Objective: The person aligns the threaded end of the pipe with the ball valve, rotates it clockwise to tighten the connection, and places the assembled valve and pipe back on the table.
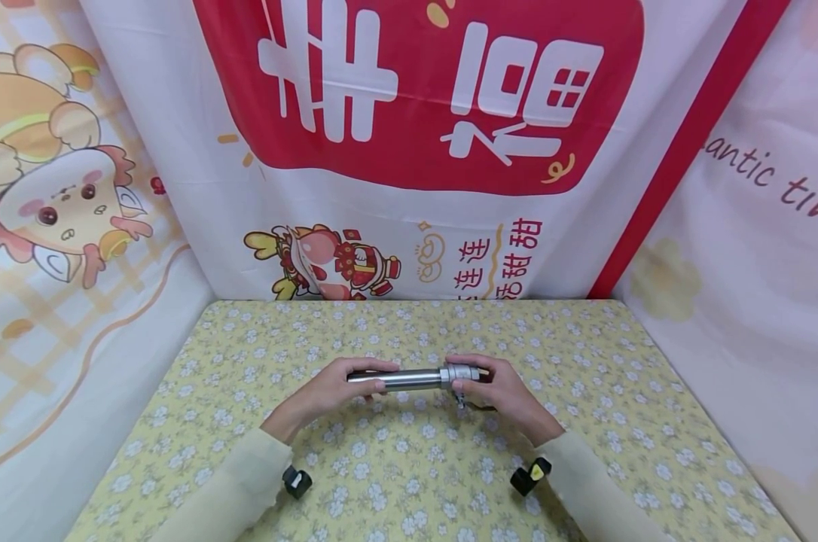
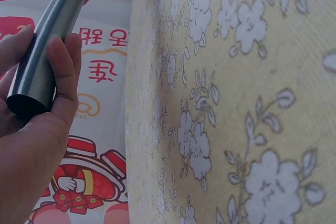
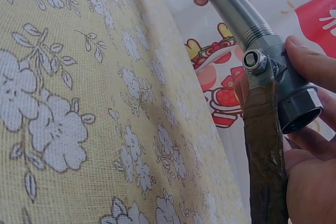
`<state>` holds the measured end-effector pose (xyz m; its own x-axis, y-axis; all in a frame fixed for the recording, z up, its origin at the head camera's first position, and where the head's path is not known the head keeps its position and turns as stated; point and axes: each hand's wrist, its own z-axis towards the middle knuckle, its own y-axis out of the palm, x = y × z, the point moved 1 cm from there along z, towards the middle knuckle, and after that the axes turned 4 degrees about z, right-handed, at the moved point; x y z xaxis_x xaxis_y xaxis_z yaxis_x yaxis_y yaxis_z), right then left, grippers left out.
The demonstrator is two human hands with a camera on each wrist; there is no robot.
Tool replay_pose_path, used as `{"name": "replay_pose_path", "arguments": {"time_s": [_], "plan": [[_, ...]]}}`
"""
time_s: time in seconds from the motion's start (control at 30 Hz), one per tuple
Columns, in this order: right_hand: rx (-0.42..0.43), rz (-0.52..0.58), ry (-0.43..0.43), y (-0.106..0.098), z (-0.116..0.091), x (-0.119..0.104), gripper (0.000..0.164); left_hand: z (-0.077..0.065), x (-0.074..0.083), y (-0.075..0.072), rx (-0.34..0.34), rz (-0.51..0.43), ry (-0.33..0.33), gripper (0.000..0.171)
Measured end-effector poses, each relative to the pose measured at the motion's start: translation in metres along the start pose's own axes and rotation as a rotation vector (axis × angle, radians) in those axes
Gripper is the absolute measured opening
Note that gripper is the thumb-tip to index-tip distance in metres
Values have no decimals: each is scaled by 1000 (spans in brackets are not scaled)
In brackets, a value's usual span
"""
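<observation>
A straight steel pipe (image 1: 412,379) is joined at its right end to a ball valve (image 1: 455,374), and both are held level above the table. My left hand (image 1: 344,388) grips the pipe near its free end, thumb on the near side. My right hand (image 1: 500,391) holds the valve body between thumb and fingers. In the right wrist view, threads (image 3: 256,32) show where the pipe (image 3: 231,3) enters the valve (image 3: 286,85). The valve's lever handle (image 3: 264,145), wrapped in brown, hangs down from its nut. The left wrist view shows the pipe's open end (image 2: 29,106).
A yellow floral cloth (image 1: 409,467) covers the table. A white fabric backdrop (image 1: 199,218) with a red panel (image 1: 416,98) hangs behind it, and printed sheets (image 1: 43,339) stand along both sides. Black straps (image 1: 297,482) are at both wrists.
</observation>
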<state>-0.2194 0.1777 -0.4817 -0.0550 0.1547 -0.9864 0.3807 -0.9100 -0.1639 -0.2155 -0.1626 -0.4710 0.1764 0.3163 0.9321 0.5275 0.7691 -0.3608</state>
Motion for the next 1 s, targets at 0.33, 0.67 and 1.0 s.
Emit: {"name": "replay_pose_path", "arguments": {"time_s": [0.33,0.67,1.0], "plan": [[1,-6,0,-1,-1,1,45,1,0,3,17,18,8,46],[3,-13,-2,-2,0,2,44,2,5,5,21,18,24,46],[-16,-4,5,-3,0,3,48,2,3,5,36,78,6,44]]}}
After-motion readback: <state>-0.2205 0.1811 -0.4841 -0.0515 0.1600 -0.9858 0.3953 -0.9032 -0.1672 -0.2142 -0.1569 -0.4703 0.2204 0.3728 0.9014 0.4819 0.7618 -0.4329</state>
